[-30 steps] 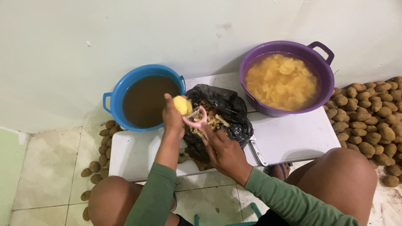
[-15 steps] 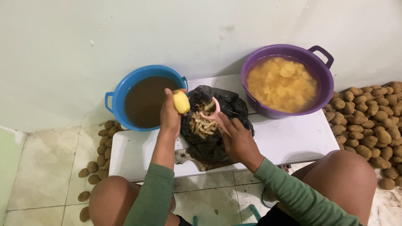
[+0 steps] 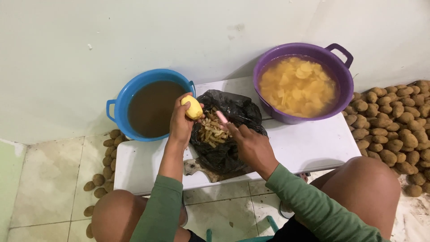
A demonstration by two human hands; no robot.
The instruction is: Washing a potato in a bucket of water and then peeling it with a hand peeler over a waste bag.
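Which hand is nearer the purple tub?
Right. The right hand, holding a pink peeler over the black bag, lies closer to the purple tub; the left hand holds a potato by the blue tub.

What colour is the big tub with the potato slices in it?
Purple tub, seen in the head view.

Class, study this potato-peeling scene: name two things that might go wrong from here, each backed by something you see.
1. The left hand holds the peeled potato at the blue basin's rim; a slip could drop it into the brown water.
2. The right hand holds the pink peeler close to the left hand's fingers, so a careless stroke might nick them.
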